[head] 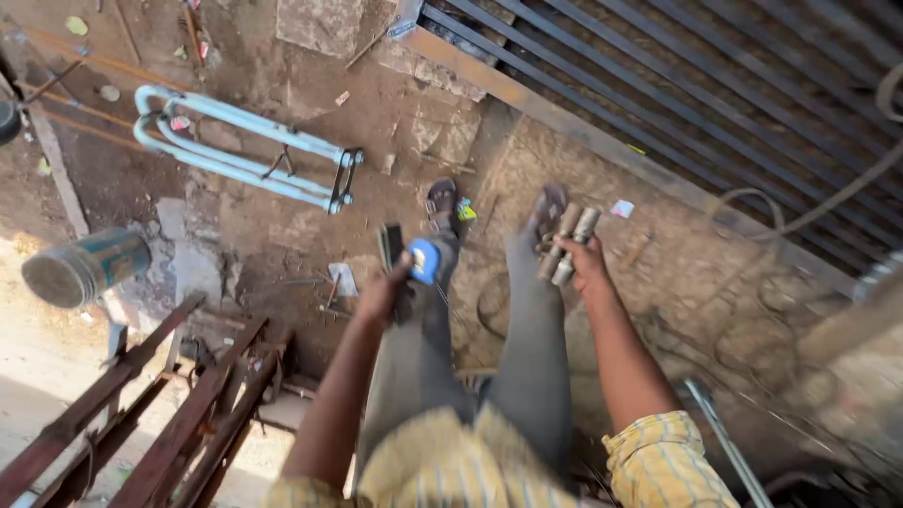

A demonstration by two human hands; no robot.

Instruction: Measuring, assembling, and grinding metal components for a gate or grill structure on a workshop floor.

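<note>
The left hand [384, 293] is closed around a tool with a round blue plastic end [424, 261] and a dark flat metal part [391, 246] that sticks up past the knuckles; the blue end sits just right of the fingers, over the left trouser leg. The right hand [585, 261] grips a bundle of short dull-grey metal cylinders [567, 245], which rise up and to the left from the fist, close to the sandalled right foot [548, 207]. Both hands are held out in front of the knees (the person wears grey trousers and a yellow striped shirt). On the dirt ground further left lie a pale blue bent tubular frame [240, 146], a tipped paint tin [85, 267] and rusty angle-iron frames [160, 414].
</note>
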